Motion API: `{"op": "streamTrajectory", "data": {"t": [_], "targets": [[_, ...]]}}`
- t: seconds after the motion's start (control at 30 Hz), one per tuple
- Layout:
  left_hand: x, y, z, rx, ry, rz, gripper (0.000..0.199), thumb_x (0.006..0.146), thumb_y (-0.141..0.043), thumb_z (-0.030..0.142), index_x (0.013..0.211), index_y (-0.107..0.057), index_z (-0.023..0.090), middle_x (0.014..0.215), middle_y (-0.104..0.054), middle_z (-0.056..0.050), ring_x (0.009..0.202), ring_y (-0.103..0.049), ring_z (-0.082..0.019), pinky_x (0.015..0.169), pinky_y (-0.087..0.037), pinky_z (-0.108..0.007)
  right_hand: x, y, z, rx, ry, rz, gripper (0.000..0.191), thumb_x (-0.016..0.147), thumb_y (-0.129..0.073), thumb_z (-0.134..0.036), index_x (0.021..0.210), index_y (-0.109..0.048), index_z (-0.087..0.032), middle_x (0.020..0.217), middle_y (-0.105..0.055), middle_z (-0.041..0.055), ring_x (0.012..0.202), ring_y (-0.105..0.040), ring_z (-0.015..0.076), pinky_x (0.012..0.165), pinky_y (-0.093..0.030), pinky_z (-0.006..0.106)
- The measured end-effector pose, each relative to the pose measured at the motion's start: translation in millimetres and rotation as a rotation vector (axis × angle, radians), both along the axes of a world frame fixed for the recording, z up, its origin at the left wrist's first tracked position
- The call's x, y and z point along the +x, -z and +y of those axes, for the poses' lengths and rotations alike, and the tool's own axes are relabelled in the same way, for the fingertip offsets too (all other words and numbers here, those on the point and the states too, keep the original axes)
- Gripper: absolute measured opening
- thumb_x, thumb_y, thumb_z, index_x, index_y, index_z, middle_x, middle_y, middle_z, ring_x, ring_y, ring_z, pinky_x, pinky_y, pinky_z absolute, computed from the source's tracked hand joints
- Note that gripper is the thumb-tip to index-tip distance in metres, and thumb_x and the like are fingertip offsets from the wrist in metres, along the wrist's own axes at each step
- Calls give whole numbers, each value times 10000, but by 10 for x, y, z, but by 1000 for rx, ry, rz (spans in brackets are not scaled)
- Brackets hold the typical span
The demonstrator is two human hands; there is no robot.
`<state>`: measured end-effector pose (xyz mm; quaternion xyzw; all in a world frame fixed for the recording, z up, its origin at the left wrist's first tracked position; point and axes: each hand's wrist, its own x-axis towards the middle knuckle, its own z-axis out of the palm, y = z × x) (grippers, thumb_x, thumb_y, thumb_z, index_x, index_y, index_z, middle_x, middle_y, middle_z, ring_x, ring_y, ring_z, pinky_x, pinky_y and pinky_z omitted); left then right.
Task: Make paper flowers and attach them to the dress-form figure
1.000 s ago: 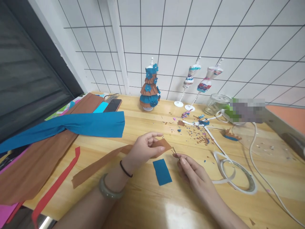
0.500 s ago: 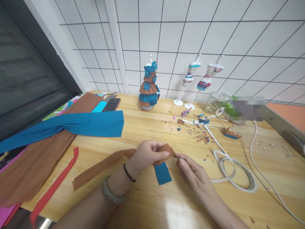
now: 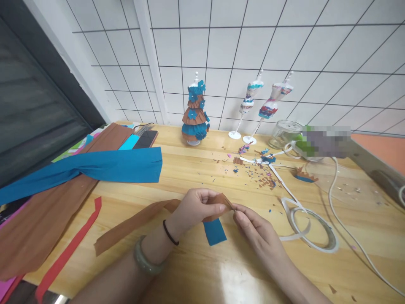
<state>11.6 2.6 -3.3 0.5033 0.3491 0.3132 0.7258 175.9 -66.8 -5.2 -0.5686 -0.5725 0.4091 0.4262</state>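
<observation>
My left hand (image 3: 196,207) is closed on a brown crepe paper strip (image 3: 136,221), pinching it between thumb and fingers. The strip's tail trails leftward across the table, while its folded end stands up beside the thumb. At that end, my right hand (image 3: 253,223) pinches the thin edge of the brown paper, with thumb against forefinger. A short blue crepe paper piece (image 3: 215,233) lies just below the left hand, its upper part hidden by the hand and brown paper.
A small dress form (image 3: 194,112) in ruffled brown and blue paper stands by the wall. Two bare-stemmed forms (image 3: 251,97) are right of it. Paper scraps (image 3: 265,177), a tape roll (image 3: 332,240) and a glass jar (image 3: 283,133) lie rightward. Blue crepe paper (image 3: 126,164) covers the left side.
Both hands hold nearly the same position. The right fingertips have shifted slightly along the brown paper's edge, and the whole view has moved a little.
</observation>
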Motion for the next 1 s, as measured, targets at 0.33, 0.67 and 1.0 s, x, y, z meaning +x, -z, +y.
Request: {"op": "streamTrajectory", "data": {"t": [0.33,0.67,1.0], "targets": [[6,-3,-11,-35,-11,-26,256,614,-733,280,809,-681,123,663,-625,-7,571,-509,-82,542,-383,-196,6,-22,9,-30,6,4,343,842,-478,-428,1059,-649,-225,959,-694,54,941,-612,232,859,-476,347],[11,0,-4,-51,-18,-1,265,614,-737,299,803,-675,124,717,-647,-22,621,-543,-103,582,-398,-213,4,-31,-5,-34,31,-17,326,831,-494,-440,993,-678,-224,706,-681,9,670,-628,177,705,-511,263],[8,23,-6,-63,-23,16,243,618,-732,322,725,-645,122,635,-596,3,560,-503,-78,537,-367,-198,22,-14,-3,-59,-7,11,355,839,-487,-420,1088,-629,-211,1067,-667,68,1021,-585,236,905,-445,358]]}}
